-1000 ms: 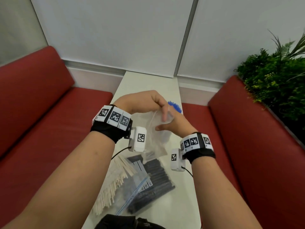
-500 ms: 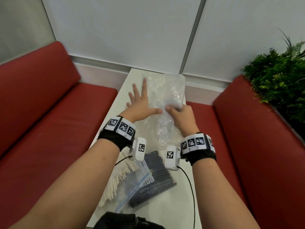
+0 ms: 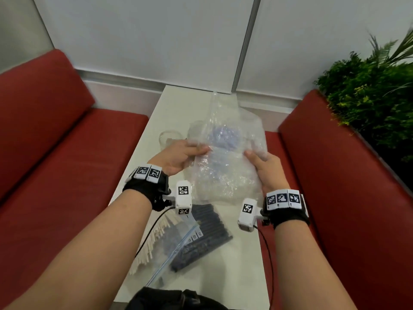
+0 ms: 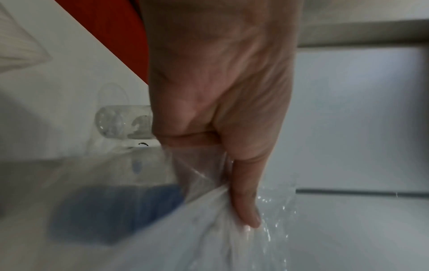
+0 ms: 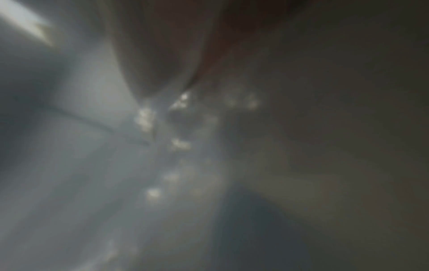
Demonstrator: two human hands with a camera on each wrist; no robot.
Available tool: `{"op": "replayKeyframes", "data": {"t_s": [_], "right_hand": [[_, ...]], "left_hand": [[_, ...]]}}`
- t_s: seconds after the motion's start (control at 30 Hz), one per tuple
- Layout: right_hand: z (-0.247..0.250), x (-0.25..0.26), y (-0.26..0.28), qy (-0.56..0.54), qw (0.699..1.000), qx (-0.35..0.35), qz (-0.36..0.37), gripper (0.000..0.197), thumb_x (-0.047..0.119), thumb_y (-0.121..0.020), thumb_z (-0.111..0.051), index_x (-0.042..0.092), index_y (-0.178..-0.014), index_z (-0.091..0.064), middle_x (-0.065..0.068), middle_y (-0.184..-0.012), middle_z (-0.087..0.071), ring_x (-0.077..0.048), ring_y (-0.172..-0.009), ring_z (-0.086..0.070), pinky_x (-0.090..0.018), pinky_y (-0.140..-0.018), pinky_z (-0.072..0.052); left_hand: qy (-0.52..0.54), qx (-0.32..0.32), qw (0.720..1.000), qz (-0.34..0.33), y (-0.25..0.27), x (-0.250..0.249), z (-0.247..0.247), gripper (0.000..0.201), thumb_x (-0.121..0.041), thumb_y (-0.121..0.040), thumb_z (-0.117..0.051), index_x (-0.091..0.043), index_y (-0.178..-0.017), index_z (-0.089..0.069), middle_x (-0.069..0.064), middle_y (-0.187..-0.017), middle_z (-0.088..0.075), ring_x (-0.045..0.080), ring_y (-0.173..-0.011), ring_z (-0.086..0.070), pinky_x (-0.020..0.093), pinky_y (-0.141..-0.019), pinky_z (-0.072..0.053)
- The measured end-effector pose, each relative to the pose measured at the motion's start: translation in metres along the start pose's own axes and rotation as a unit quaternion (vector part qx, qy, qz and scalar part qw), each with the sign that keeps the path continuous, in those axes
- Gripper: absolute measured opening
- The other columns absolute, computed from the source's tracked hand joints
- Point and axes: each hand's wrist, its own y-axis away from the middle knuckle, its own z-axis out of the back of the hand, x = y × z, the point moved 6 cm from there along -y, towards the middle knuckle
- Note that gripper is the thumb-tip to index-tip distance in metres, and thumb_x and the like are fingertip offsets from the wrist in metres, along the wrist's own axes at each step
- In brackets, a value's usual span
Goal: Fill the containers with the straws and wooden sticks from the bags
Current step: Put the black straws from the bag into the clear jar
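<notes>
Tabletop: one, white, narrow, long axis running from the near edge to the far edge at the wall, a red bench along each long side.

Clear plastic bag: one, crinkled, held up above the middle of the tabletop, long axis pointing toward the far edge, its top corner raised toward the wall. A blue mass shows dimly through the film; what it is cannot be told.

Zip bag of wooden sticks: one, lying flat by the near left edge, sticks fanned, their long axis running from the near edge toward the far right.

Bundle of black straws: one, lying just beside the stick bag and partly overlapped by it, same diagonal; number of straws not countable.

Left hand: thumb and curled fingers pinching the left side of the clear plastic bag.

Right hand: thumb on the front of the right side of the bag, fingers hidden behind the film; the right wrist view is only blurred plastic.

Clear containers: one glass-like cup plainly seen near the left edge past the left hand; a second rim seems to show behind the bag.
</notes>
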Motion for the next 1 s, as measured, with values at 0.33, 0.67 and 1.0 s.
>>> {"op": "replayKeyframes", "data": {"t_s": [0.33,0.67,1.0], "right_hand": [[0.117,-0.092,0.055,0.264,0.929,-0.224,-0.127,0.027,0.016,-0.089,-0.071,0.024,-0.112,-0.059,-0.005,-0.112,-0.069,-0.018,-0.085,-0.062,-0.028,-0.066,-0.045],[0.039,-0.264,0.113,0.561,0.795,0.146,-0.18,0.078,0.086,-0.085,-0.02,0.062,-0.145,0.023,0.007,-0.167,0.021,-0.042,-0.152,0.016,-0.067,-0.118,0.005],[0.077,-0.302,0.134,0.641,0.723,0.126,-0.223,0.1,0.09,-0.08,-0.029,0.05,-0.143,0.038,-0.003,-0.157,0.043,-0.05,-0.146,0.027,-0.072,-0.114,0.011]], "left_hand": [[-0.158,0.113,0.964,0.182,-0.014,0.143,-0.065,0.031,-0.008,-0.09,-0.066,-0.004,-0.12,-0.062,0.007,-0.113,-0.072,0.019,-0.102,-0.068,0.038,-0.087,-0.057],[-0.439,0.062,0.879,0.175,-0.016,0.258,-0.086,0.026,-0.016,-0.1,-0.042,-0.001,-0.102,-0.063,0.021,-0.113,-0.065,0.03,-0.101,-0.063,0.034,-0.084,-0.052],[-0.744,0.159,0.615,0.209,-0.015,0.288,-0.07,0.127,-0.064,-0.066,-0.075,-0.041,-0.15,0.016,0.002,-0.154,0.037,0.051,-0.138,0.028,0.077,-0.103,0.004]]}}
